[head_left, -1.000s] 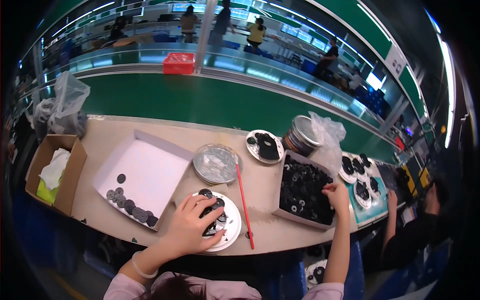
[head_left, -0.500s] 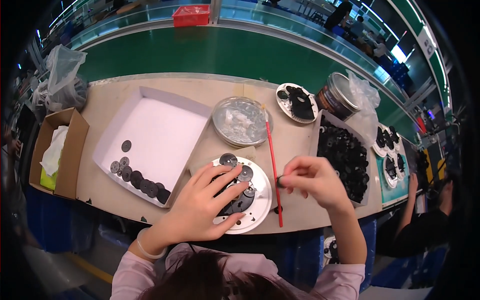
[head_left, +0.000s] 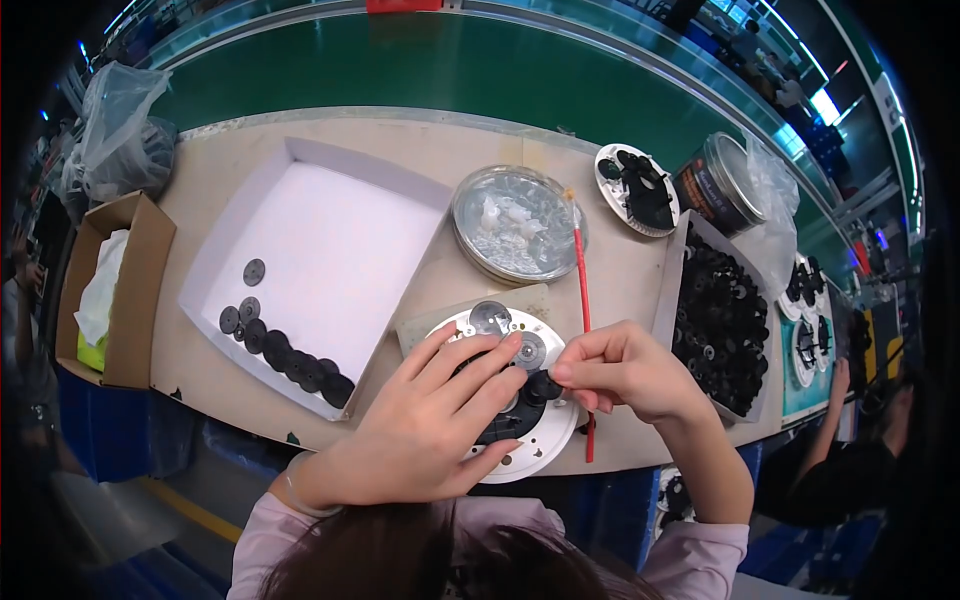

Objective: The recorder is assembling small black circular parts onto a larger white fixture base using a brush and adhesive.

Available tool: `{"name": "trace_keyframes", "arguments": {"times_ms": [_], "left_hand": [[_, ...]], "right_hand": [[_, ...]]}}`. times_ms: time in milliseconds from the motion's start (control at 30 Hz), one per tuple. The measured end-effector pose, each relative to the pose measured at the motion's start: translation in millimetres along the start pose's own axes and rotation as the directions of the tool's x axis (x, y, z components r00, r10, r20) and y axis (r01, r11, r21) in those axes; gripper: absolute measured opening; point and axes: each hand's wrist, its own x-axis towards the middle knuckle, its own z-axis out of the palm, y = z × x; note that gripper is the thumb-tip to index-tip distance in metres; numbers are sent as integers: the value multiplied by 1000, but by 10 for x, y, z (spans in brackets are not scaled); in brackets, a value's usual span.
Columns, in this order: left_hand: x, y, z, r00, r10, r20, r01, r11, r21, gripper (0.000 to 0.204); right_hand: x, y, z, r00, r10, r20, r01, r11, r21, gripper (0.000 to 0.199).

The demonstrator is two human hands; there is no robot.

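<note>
My left hand lies with its fingers spread over a white round plate that carries black parts. It partly hides the black piece mounted there. Clear of those fingers, a dark grey gear and a lighter gear show toward the plate's far side. Between thumb and forefinger, my right hand pinches a small black gear at the plate's right side. Whether it is seated there, I cannot tell. Just right of the plate lies a red-handled brush, its handle passing behind my right fingers.
At left, a white tray holds several dark gears, beside a cardboard box. A round dish stands beyond the plate. A tray heaped with black parts, another white plate and a can are at right, near a person's arm.
My right hand has brought the black gear leftward, from beside the brush onto the white plate's right side. My left hand stays spread over the plate. The whole view has shifted somewhat.
</note>
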Motion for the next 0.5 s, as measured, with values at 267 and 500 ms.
{"name": "trace_keyframes", "arguments": {"times_ms": [267,500], "left_hand": [[-9,-16,5,1000,6,0,-6,1000,9,48],[-13,-18,6,1000,18,-4,-18,1000,8,47]], "right_hand": [[47,-2,-12,1000,1,21,0,1000,-11,15],[49,-20,-19,999,5,35,-4,999,-46,14]]}}
